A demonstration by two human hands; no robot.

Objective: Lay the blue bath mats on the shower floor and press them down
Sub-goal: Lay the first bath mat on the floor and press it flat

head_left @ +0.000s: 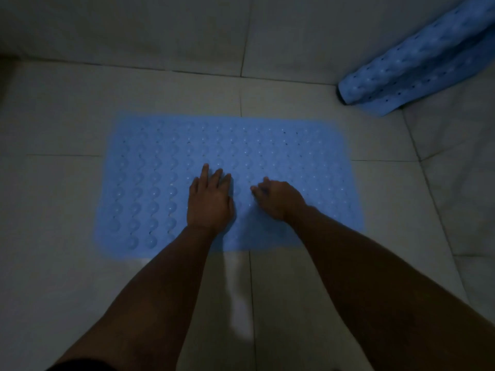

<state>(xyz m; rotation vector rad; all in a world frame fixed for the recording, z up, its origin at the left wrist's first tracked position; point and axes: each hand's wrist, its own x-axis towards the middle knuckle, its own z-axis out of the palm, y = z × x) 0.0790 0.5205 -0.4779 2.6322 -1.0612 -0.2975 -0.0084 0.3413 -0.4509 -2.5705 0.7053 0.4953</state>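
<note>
A blue bath mat [294,151] with rows of round bumps and small holes lies flat on the tiled shower floor [53,196]. My left hand [209,202] rests palm down on the mat near its middle, fingers stretched forward and close together. Beside it, my right hand [278,199] also sits on the mat, fingers curled under and pointing left. Neither hand holds anything. A second blue mat [417,68], loosely rolled, leans in the far right corner against the wall.
Pale tiled walls [160,30] close the floor at the back and on the right. A light wet streak [238,295] runs over the floor tiles between my forearms. The room is dim.
</note>
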